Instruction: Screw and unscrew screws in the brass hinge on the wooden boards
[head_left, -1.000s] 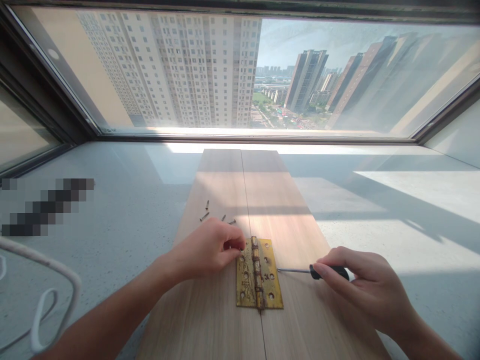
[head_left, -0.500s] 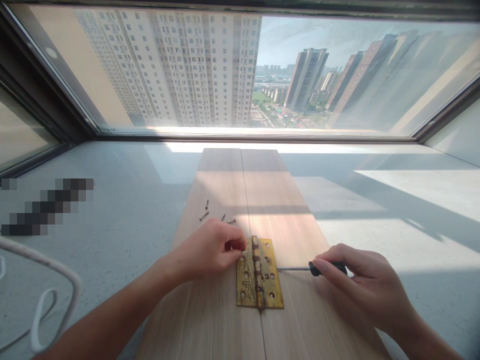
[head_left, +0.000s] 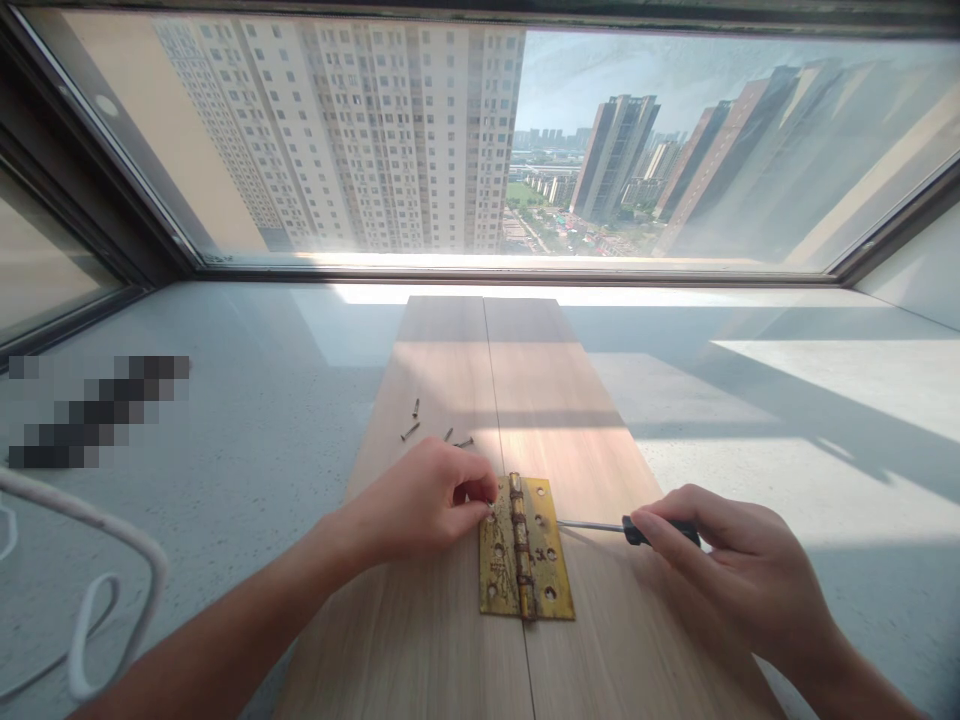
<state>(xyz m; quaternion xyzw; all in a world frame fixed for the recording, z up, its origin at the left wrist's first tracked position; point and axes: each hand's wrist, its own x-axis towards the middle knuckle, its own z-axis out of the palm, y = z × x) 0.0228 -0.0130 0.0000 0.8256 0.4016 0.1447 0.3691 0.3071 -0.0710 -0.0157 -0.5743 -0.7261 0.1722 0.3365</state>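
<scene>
A worn brass hinge (head_left: 525, 548) lies flat across the seam of two light wooden boards (head_left: 450, 380). My left hand (head_left: 420, 498) is curled at the hinge's upper left corner, thumb and forefinger pinched on a small screw there. My right hand (head_left: 742, 575) grips the black handle of a screwdriver (head_left: 626, 528), whose thin shaft points left and ends at the hinge's right edge. Several loose screws (head_left: 439, 428) lie on the left board just beyond my left hand.
The boards rest on a pale grey window ledge (head_left: 247, 400) running under a wide window (head_left: 480, 140) with tower blocks outside. A white wire object (head_left: 90, 590) sits at the lower left. Bright sun patches fall on the ledge at the right.
The screwdriver has slid slightly left so its tip is closer to the hinge. My left hand keeps its pinch at the hinge corner.
</scene>
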